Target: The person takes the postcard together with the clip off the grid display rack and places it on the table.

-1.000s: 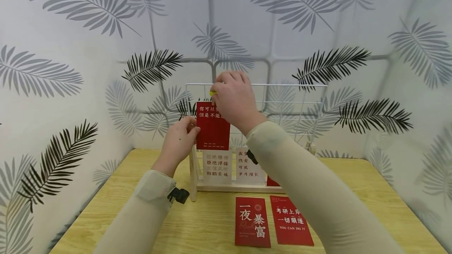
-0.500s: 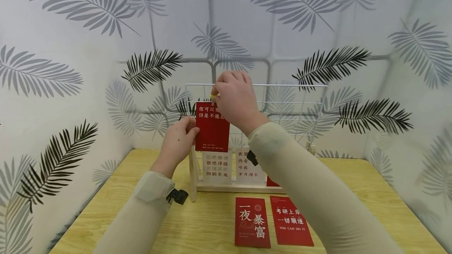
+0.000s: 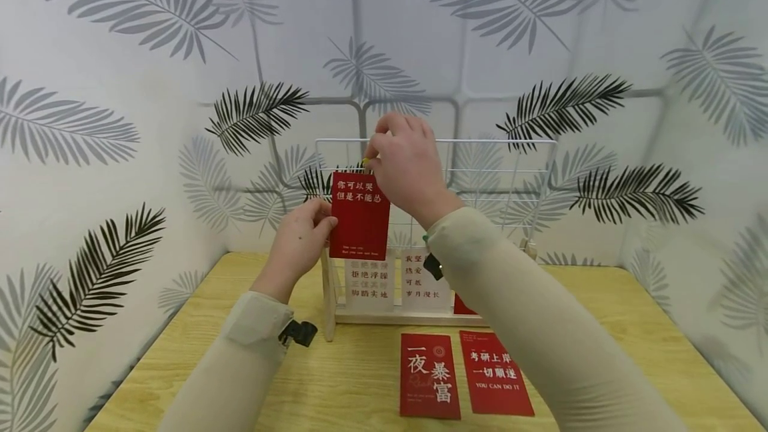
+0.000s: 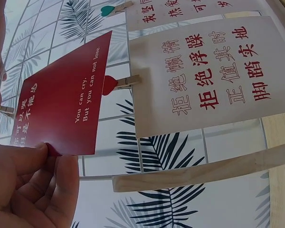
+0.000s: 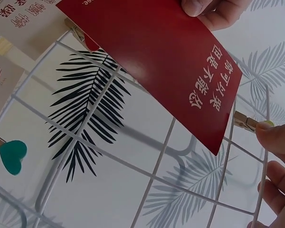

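My left hand [image 3: 298, 239] pinches a red card [image 3: 359, 219] by its left edge, in front of a white wire grid rack [image 3: 480, 170]. At the card's top edge, my right hand [image 3: 409, 160] pinches a small wooden clothespin [image 5: 245, 121] with a yellow ornament. In the right wrist view the clothespin's tip lies close to the card's top edge; whether it bites the card or the wire I cannot tell. Below hangs a white card [image 4: 209, 71], held to the grid by a clothespin with a red heart [image 4: 121, 83].
A second white card [image 3: 426, 285] hangs to the right, under a clothespin with a green heart [image 5: 13, 156]. Part of a red card [image 3: 464, 306] shows beside it. Two red cards, one left [image 3: 429, 379] and one right [image 3: 497, 375], lie on the wooden table [image 3: 336, 379].
The red card has come slightly down, its top turned a little away from the right hand. The right hand has shifted slightly right with the clothespin, uncovering more of the card's writing.
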Available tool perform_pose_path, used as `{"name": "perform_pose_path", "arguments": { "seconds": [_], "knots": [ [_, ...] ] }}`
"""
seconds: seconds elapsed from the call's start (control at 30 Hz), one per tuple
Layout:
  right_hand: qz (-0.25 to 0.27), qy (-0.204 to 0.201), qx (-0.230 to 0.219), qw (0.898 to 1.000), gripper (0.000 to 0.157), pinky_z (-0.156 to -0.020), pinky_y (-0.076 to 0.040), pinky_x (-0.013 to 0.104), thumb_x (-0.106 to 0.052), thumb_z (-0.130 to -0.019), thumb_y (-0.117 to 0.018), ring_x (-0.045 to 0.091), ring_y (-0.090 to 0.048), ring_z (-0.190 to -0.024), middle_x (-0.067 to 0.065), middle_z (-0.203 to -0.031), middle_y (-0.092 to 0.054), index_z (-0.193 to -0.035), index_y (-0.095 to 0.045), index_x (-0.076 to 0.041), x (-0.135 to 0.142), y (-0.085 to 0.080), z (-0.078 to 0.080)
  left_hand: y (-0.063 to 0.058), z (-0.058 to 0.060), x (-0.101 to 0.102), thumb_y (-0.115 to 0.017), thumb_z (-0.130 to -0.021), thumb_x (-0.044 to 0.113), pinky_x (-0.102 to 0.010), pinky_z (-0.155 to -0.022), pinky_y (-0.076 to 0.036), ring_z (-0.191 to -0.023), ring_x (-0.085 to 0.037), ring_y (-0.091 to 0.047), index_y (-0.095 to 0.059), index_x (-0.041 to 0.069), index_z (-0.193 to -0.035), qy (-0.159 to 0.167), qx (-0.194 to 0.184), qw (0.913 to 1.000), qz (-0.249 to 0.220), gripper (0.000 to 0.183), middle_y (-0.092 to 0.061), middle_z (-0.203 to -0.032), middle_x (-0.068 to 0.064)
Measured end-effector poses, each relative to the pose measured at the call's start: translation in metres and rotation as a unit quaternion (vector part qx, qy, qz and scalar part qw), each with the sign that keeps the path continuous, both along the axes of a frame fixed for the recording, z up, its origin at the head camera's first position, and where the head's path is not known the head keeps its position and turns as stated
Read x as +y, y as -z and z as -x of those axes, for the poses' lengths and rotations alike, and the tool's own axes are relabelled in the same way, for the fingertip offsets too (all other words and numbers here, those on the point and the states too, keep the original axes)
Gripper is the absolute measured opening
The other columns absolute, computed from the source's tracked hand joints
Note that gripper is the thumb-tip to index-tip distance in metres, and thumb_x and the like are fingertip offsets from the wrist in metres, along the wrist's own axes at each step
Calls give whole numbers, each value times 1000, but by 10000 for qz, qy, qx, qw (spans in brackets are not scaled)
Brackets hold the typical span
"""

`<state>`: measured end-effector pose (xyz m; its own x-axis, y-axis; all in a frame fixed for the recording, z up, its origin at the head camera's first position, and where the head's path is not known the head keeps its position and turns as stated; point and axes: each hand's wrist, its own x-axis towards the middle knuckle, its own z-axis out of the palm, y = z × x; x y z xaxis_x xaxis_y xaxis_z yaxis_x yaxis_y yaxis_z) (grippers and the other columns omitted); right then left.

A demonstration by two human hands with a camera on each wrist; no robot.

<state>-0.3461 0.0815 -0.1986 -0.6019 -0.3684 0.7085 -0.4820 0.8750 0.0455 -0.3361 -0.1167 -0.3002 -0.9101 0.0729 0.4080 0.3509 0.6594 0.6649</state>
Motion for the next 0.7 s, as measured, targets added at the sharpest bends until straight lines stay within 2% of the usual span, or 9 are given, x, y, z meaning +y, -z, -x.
{"name": "perform_pose_path", "arguments": {
  "seconds": [0.37, 0.7],
  "knots": [
    [83, -195, -133, 9997, 8, -115, -25, 46, -20, -94, -72, 28, -44, -124, 2, -120, -54, -100, -76, -17, 13, -5, -10, -4, -7, -2, -59, -104, 17, -38, -70, -53, -78, -22, -63, -62, 10, -114, 16, -47, 10000, 60, 13, -67, -95, -6],
    [163, -446, -110, 9988, 9, -115, -24, 47, -15, -92, -71, 29, -43, -127, 4, -121, -57, -98, -78, -16, 28, 4, -18, -1, -17, -2, -61, -102, 14, -37, -67, -52, -74, -21, -62, -62, 9, -111, 151, -63, 9998, 72, 10, -66, -91, -6]
  ]
}}
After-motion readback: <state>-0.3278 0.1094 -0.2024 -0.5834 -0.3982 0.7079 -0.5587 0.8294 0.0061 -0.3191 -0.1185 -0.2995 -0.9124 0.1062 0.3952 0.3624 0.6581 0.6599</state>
